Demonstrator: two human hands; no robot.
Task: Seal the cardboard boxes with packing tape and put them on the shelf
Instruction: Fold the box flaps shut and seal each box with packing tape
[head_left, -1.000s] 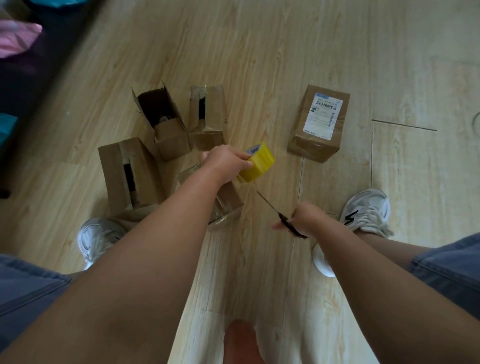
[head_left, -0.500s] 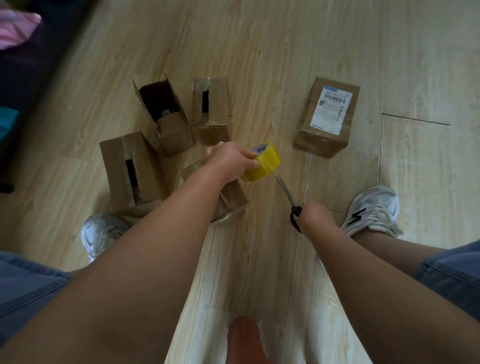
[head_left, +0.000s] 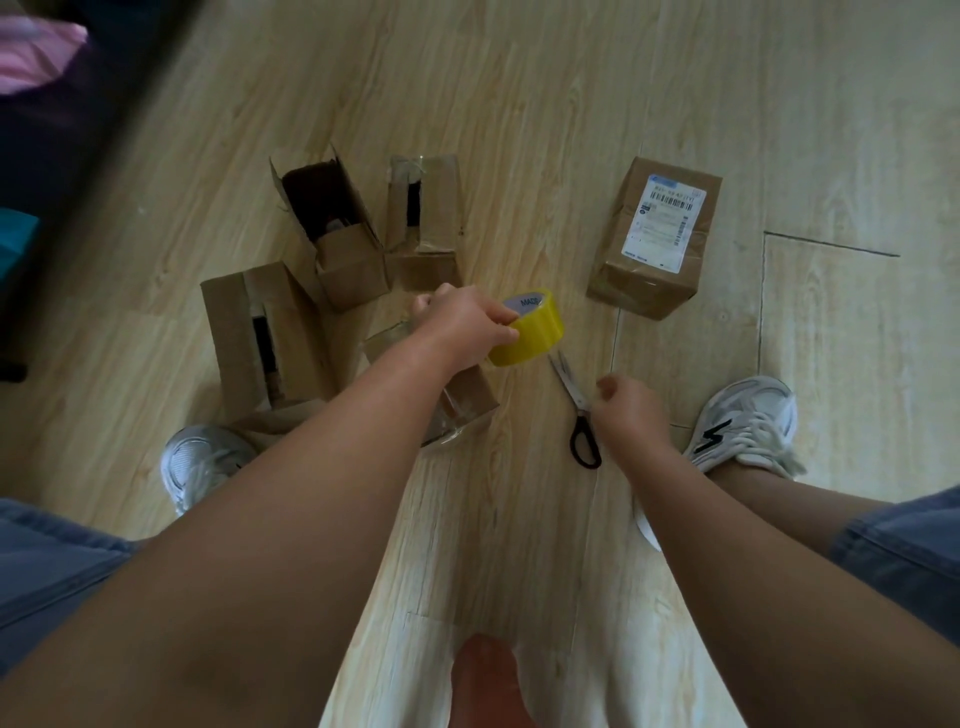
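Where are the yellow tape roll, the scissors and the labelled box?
yellow tape roll (head_left: 537, 332), head view, on its yellow outer band.
scissors (head_left: 570, 385), head view, on the metal blades.
labelled box (head_left: 665, 223), head view, on its white shipping label.
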